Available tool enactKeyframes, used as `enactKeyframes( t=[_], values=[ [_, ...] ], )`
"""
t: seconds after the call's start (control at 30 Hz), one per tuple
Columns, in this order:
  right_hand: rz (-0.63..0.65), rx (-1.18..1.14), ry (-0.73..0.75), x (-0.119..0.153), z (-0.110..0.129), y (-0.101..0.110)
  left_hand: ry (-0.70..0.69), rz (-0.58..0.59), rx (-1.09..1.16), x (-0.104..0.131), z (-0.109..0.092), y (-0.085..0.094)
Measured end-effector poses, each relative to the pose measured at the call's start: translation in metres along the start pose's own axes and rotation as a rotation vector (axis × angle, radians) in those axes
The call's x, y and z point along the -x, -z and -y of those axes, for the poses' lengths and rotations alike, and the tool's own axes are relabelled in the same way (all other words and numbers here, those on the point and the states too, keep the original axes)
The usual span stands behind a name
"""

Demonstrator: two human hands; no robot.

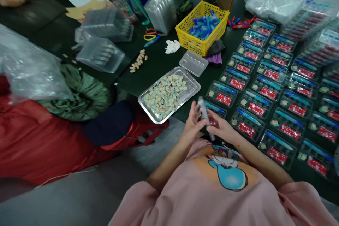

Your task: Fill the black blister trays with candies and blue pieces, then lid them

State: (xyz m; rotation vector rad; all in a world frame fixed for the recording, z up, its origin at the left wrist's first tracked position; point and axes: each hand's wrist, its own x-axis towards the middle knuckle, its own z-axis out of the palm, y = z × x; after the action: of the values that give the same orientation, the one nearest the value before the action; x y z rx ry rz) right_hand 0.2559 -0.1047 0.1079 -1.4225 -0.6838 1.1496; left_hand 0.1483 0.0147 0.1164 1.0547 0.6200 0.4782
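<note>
A clear plastic tray is held nearly edge-on in front of my body, at the table's front edge. My right hand grips it from the right, thumb and fingers on its side. My left hand holds it from the left with loosely curled fingers, thumb against it. Just beyond my left hand lies a metal tray heaped with small beige-and-green blocks. To the right, rows of filled clear trays each carry a blue pen, a small block and a red-and-white spotted piece.
A yellow basket holds blue pens, with an empty clear tray near it. Scissors, peanut-like pieces and stacked clear trays lie farther left. Stacked filled trays stand at right; a red stool is below left.
</note>
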Motion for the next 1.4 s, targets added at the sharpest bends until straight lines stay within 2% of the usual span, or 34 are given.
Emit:
enactKeyframes(
  t=[0.07, 0.1, 0.17, 0.27, 0.47, 0.7, 0.87, 1.1, 1.17, 1.27, 1.4],
  values=[
    [-0.054, 0.047, -0.006, -0.002, 0.001, 0.002, -0.107, -0.164, -0.135, 0.004, -0.005, -0.003],
    [-0.077, 0.075, -0.008, -0.003, 0.003, 0.003, -0.125, -0.195, -0.201, 0.007, -0.008, -0.004],
    [-0.097, 0.123, -0.005, -0.004, 0.006, 0.004, -0.064, -0.144, -0.261, 0.01, -0.015, -0.005],
    [-0.096, 0.156, 0.004, -0.004, 0.01, 0.004, 0.111, -0.039, -0.16, 0.012, -0.024, -0.006],
    [-0.022, 0.064, 0.005, -0.004, 0.007, 0.005, 0.297, -0.001, 0.069, 0.007, -0.034, -0.012],
    [0.051, -0.064, 0.005, -0.006, -0.001, 0.002, 0.329, 0.052, 0.146, 0.007, -0.038, -0.014],
    [0.075, -0.169, 0.004, -0.005, 0.0, -0.002, 0.342, 0.049, 0.163, 0.01, -0.034, -0.014],
    [-0.026, -0.321, 0.008, 0.001, 0.008, 0.005, 0.138, -0.096, -0.007, 0.011, -0.035, -0.006],
    [-0.043, -0.33, -0.004, 0.004, 0.007, 0.01, 0.117, -0.115, -0.058, 0.01, -0.037, -0.004],
    [-0.065, -0.292, 0.011, 0.005, 0.004, 0.015, 0.173, -0.112, -0.09, 0.01, -0.038, -0.006],
    [-0.054, -0.168, 0.054, 0.004, 0.001, 0.017, 0.267, -0.036, -0.068, 0.012, -0.035, -0.019]
  ],
)
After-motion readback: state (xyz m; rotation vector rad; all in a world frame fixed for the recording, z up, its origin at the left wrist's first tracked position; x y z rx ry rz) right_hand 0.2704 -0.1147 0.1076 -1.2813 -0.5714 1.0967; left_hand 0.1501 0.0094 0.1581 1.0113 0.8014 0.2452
